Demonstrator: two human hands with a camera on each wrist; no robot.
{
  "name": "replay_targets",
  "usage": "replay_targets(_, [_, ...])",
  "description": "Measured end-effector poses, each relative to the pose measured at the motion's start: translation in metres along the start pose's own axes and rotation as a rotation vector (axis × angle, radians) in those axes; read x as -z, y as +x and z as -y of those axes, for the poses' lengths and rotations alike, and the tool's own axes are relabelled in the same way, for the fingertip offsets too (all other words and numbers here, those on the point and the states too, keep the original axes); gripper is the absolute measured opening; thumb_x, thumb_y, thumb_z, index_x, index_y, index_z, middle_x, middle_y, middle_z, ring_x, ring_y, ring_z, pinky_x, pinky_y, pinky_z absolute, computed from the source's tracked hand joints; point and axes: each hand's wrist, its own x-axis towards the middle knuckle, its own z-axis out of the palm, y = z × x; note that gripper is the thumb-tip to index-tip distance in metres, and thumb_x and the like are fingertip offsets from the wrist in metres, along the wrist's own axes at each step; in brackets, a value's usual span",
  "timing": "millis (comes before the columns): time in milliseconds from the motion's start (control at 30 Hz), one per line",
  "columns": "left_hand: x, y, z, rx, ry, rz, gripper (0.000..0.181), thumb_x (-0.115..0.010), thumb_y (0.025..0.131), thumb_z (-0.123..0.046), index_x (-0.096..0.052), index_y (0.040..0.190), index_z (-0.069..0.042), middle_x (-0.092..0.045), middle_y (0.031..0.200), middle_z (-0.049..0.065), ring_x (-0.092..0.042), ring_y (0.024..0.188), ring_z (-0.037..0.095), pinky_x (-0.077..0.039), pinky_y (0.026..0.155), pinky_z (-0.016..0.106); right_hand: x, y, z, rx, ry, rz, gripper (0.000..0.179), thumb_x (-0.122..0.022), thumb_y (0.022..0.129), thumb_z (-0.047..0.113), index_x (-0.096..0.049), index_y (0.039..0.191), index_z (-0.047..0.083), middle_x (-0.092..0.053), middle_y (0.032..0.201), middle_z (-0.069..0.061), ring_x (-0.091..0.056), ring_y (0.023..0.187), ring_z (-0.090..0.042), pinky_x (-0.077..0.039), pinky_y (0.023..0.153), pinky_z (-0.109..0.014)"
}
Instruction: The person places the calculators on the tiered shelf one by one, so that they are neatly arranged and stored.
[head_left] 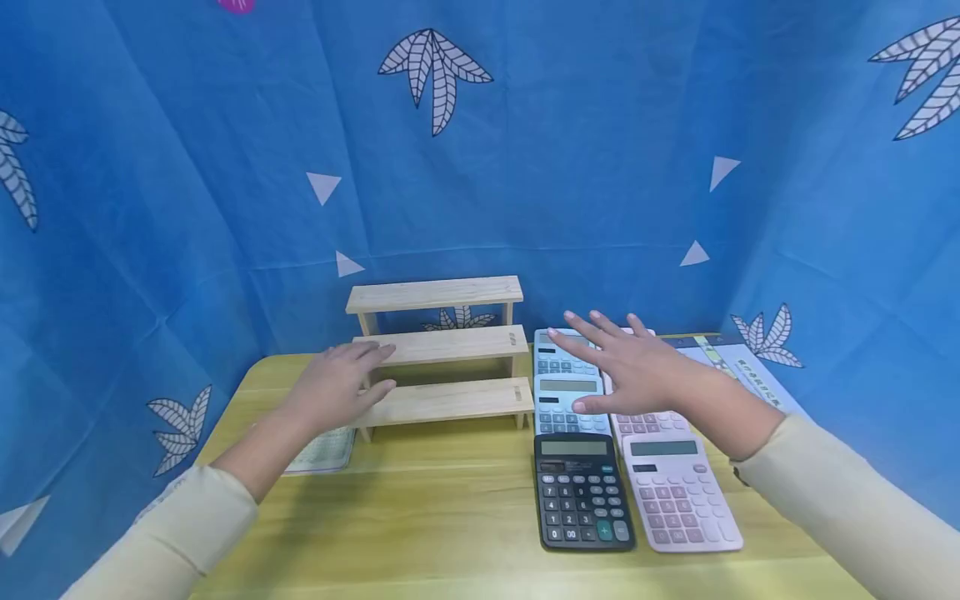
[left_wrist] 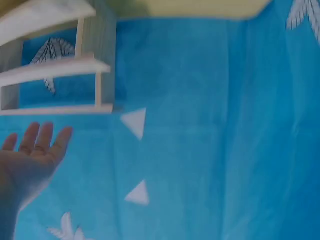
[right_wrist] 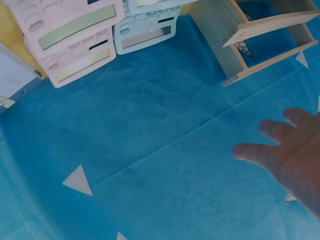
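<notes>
A three-tier wooden shelf [head_left: 450, 400] stands at the back middle of the table. My left hand [head_left: 333, 387] is at its left end, fingers loosely extended and overlapping the lower two tiers in the head view. My right hand [head_left: 637, 367] hovers with spread fingers over the calculators at the right, holding nothing. They lie in two columns: a black calculator [head_left: 581, 492] in front of light blue calculators [head_left: 570, 404], and a pink calculator [head_left: 682, 492] in front of other pink ones [right_wrist: 75, 25]. The right hand hides part of the rear ones.
Behind the right forearm lies a white booklet [head_left: 750, 375] with a dark top edge and printed characters. A pale patterned pad [head_left: 322, 452] is partly covered by the left forearm. Blue patterned cloth [head_left: 525, 167] hangs around the wooden table [head_left: 420, 517].
</notes>
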Motion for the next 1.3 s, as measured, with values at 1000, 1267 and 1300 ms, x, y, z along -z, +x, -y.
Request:
replay_targets(1000, [-0.12, 0.001, 0.052, 0.776, -1.034, 0.084, 0.056, -0.051, 0.097, -0.018, -0.031, 0.139, 0.012, -0.054, 0.107, 0.022, -0.055, 0.061, 0.011, -0.056, 0.06, 0.026, -0.045, -0.034, -0.008, -0.018, 0.054, -0.014, 0.055, -0.063, 0.088, 0.042, -0.05, 0.137, 0.021, -0.046, 0.142, -0.013, -0.043, 0.127, -0.037, -0.041, 0.101, -0.057])
replay_targets(1267, [-0.116, 0.002, 0.063, 0.772, -1.056, 0.08, 0.061, -0.054, 0.096, -0.022, -0.028, 0.142, 0.009, -0.057, 0.105, 0.019, -0.057, 0.057, 0.009, -0.055, 0.056, 0.024, -0.074, -0.06, -0.015, -0.083, 0.108, -0.065, 0.048, -0.072, 0.08, 0.018, -0.059, 0.126, 0.012, -0.057, 0.126, -0.014, -0.054, 0.115, -0.037, -0.048, 0.094, -0.053])
replay_targets(1300, [-0.115, 0.002, 0.064, 0.773, -1.061, 0.075, 0.062, -0.056, 0.095, -0.022, -0.029, 0.142, 0.008, -0.059, 0.1, 0.016, -0.058, 0.056, 0.008, -0.056, 0.055, 0.024, -0.078, -0.064, -0.016, -0.106, 0.133, -0.054, 0.049, -0.071, 0.079, 0.013, -0.058, 0.127, 0.011, -0.057, 0.126, -0.015, -0.054, 0.115, -0.037, -0.048, 0.094, -0.054])
